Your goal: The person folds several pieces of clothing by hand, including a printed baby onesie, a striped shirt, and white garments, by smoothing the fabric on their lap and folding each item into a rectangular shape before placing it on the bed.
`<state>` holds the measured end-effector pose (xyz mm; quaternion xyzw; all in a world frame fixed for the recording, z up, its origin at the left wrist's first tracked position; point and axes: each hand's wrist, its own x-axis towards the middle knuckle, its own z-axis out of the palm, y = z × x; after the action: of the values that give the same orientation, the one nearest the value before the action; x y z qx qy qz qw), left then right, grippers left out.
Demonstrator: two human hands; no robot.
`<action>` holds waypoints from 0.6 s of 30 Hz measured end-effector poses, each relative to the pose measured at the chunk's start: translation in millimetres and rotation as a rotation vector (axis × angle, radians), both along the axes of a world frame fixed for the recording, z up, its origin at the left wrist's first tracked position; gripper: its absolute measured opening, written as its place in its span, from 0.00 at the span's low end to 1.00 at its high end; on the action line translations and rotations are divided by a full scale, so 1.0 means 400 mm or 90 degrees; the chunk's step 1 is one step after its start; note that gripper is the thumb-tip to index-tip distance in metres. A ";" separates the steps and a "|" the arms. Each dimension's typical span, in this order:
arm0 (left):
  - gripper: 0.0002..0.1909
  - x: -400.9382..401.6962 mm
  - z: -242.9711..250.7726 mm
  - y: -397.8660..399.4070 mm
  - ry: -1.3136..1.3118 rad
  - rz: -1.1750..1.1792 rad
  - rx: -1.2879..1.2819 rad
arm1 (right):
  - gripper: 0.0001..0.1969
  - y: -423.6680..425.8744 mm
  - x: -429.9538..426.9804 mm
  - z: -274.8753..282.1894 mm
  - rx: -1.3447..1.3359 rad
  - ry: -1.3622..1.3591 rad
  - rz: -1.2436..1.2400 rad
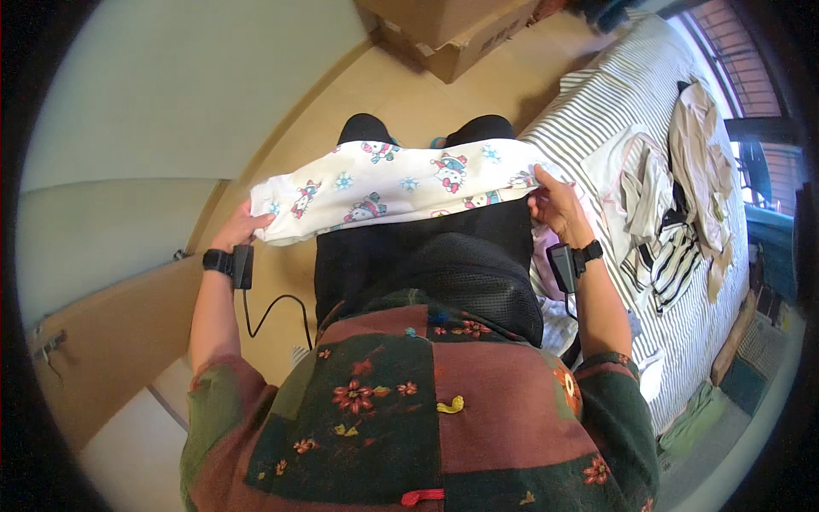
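Stretched across my lap is a white cloth garment, printed with cartoon cats and blue snowflakes and gathered into a long strip. My left hand pinches its left end, thumb on top. At the other end my right hand grips the fabric between thumb and fingers. The strip sags slightly and covers part of my black trousers. Its full shape cannot be made out, since it is folded over itself. A pinkish cloth lies partly hidden under my right wrist.
To my right stands a bed with a striped sheet. On it lie a beige garment, a black-and-white striped garment and other loose clothes. Cardboard boxes sit on the floor ahead. A pale wall runs along my left.
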<state>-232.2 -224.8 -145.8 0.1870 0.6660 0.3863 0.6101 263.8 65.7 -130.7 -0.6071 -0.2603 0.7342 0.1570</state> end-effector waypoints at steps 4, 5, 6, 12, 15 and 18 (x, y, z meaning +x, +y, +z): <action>0.37 0.034 0.073 0.022 -0.014 0.019 0.045 | 0.07 0.007 -0.052 0.015 0.214 0.220 -0.251; 0.37 0.033 0.086 0.025 -0.011 0.025 0.045 | 0.07 0.033 -0.015 0.009 0.290 0.305 -0.190; 0.38 0.035 0.093 0.034 -0.014 0.020 0.054 | 0.08 0.041 -0.009 0.033 0.292 0.286 -0.196; 0.38 0.053 0.079 0.056 0.036 -0.001 0.113 | 0.04 0.082 0.054 0.034 0.191 0.215 -0.152; 0.39 0.071 0.078 0.073 0.021 -0.007 0.089 | 0.07 0.106 0.103 -0.046 0.067 0.218 -0.179; 0.41 0.046 0.060 0.048 0.029 -0.017 0.116 | 0.11 0.039 -0.010 0.009 -0.072 0.172 -0.156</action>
<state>-213.8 -205.8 -121.7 0.2596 0.6393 0.4327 0.5802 259.7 81.2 -127.1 -0.5378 -0.1190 0.7980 0.2446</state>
